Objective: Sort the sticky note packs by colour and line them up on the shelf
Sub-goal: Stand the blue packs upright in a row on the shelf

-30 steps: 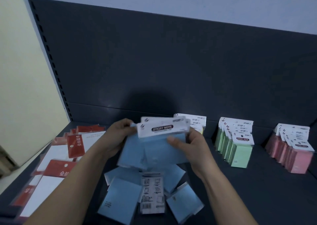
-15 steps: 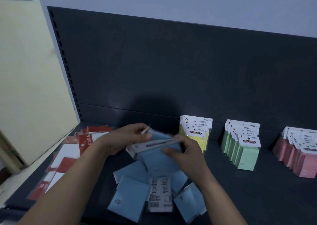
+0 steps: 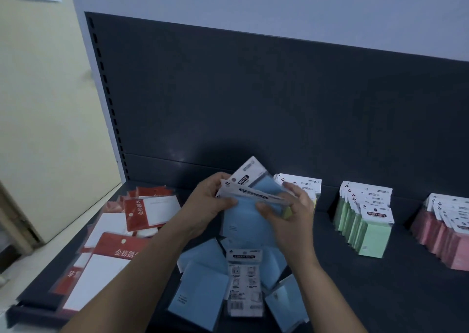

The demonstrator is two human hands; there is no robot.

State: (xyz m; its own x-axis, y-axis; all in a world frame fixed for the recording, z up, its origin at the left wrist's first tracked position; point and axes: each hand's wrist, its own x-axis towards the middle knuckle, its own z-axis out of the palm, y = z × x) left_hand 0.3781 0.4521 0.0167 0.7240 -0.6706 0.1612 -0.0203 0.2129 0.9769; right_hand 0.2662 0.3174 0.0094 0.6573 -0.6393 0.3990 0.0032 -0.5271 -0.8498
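Nearest the front edge of the shelf, loose blue packs are lying overlapped and askew, and one face-down pack is showing its barcode side. Just above that pile, the left hand and the right hand are gripping the held blue bundle. The fingers of each are curling round opposite edges and the thumbs are pressing on the front.

Risk: the bundle is fanning, with its rear pack jutting out at an angle. The glossy sleeves are probably sliding on one another, so a slackening grip could spill packs onto the pile below.

Risk: the yellow row is standing just behind the right hand, and setting the bundle down carelessly could topple it.

Further right, the green row and the pink row are standing sorted.

Each blue pack is showing a flat pad in a clear sleeve under a white header card reading "STICKY NOTE". By my judgement they are thin, light and easily bent.
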